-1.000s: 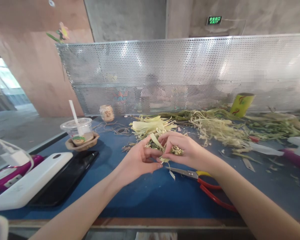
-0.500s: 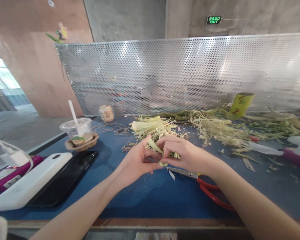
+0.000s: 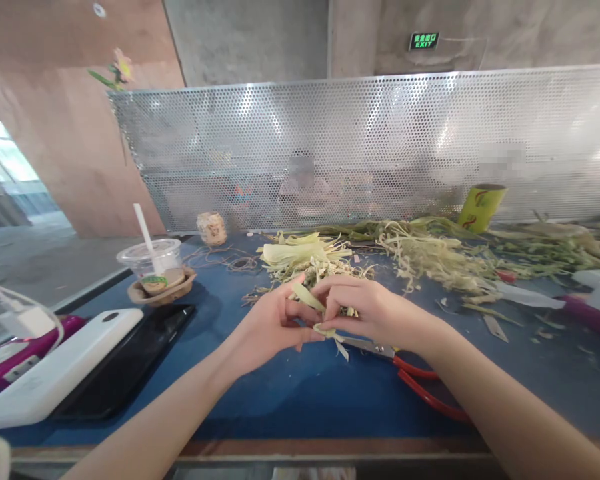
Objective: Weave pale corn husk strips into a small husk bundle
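Between my two hands is a pale green strip of dried husk or leaf point(image 3: 307, 296), its folded lower end showing under my fingertips. My left hand point(image 3: 280, 319) pinches it from the left, thumb raised along the strip. From the right, my right hand point(image 3: 363, 305) grips the same strip with curled fingers; the exact hold is partly hidden. Red-handled scissors point(image 3: 405, 367) lie on the blue table mat point(image 3: 300, 407) under and beside my right wrist. Just behind my hands sits a pile of flat pale husks point(image 3: 305, 252) and shredded bits.
More shredded fibres point(image 3: 430, 257) and green stalks point(image 3: 565, 243) spread along the back right, beside a yellow tube point(image 3: 481, 208). A purple-handled glue gun point(image 3: 587, 313) lies far right. At left are a plastic cup point(image 3: 153, 263), a black phone point(image 3: 130, 360) and a white power bank point(image 3: 65, 367). Perforated metal panel point(image 3: 330, 147) stands behind.
My fingers have shifted slightly on the strip, and its folded lower end now sticks out further below my right fingertips. The view has moved a little; the other things stay put.
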The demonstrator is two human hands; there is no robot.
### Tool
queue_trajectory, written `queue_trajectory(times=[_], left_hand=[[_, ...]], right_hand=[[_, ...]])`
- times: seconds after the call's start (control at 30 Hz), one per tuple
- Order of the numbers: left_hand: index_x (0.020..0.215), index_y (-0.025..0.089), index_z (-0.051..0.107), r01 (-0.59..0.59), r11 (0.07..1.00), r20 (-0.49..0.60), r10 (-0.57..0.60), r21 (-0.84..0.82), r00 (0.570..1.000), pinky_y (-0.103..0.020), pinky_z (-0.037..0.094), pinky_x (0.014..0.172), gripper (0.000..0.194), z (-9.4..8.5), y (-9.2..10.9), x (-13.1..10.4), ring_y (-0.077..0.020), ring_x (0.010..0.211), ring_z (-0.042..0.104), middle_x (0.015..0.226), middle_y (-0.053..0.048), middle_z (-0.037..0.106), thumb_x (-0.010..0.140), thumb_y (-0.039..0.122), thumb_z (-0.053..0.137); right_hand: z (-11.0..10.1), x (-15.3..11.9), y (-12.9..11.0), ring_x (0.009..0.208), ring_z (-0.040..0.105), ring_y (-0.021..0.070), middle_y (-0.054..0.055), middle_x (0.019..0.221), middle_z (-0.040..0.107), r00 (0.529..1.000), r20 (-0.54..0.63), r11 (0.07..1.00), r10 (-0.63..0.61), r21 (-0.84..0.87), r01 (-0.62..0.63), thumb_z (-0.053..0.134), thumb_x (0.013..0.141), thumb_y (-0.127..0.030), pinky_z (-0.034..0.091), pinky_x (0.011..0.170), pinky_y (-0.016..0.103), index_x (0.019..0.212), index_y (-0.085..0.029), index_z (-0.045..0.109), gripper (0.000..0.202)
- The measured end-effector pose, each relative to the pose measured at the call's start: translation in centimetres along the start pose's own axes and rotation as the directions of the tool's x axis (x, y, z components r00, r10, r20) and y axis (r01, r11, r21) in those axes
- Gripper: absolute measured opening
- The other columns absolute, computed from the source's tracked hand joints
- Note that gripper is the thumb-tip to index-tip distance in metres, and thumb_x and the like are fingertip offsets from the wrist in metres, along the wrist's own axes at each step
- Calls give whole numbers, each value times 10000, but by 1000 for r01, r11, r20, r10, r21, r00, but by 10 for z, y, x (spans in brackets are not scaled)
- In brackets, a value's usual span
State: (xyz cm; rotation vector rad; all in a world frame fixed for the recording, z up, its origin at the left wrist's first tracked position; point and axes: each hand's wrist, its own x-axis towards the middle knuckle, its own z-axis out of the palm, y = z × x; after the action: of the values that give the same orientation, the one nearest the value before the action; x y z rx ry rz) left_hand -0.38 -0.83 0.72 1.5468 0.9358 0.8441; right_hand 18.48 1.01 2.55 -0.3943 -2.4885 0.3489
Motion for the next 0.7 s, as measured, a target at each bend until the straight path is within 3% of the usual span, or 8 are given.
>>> queue_trajectory(times=[0.2, 0.53, 0.7], left_hand=[[1396, 161, 156, 47, 998, 6, -47, 40, 999, -261, 424, 560, 951, -1, -3, -3, -123, 625, 551, 788, -23, 672, 636, 204, 726], [1397, 163, 163, 26, 1000, -43, -26, 2, 999, -258, 408, 580, 942, 0, -2, -3, -146, 679, 591, 768, -17, 685, 639, 173, 723], [1412, 191, 130, 40, 999, -15, -40, -26, 999, -249, 411, 594, 959, 1, 0, -5, -146, 692, 608, 819, -34, 699, 650, 148, 710]], right_hand=[[4, 1, 6, 836, 546, 119, 13, 818, 559, 996, 64, 998, 61, 29, -63, 596, 804, -153, 454, 751, 250, 689, -167, 528, 134], [9, 1, 9, 813, 561, 126, 33, 850, 592, 997, -36, 995, 72, 72, -69, 612, 786, -151, 453, 745, 265, 671, -162, 574, 122], [4, 3, 9, 872, 557, 132, 29, 885, 599, 988, 4, 980, 152, 127, -151, 627, 779, -178, 436, 792, 265, 647, -165, 570, 144]])
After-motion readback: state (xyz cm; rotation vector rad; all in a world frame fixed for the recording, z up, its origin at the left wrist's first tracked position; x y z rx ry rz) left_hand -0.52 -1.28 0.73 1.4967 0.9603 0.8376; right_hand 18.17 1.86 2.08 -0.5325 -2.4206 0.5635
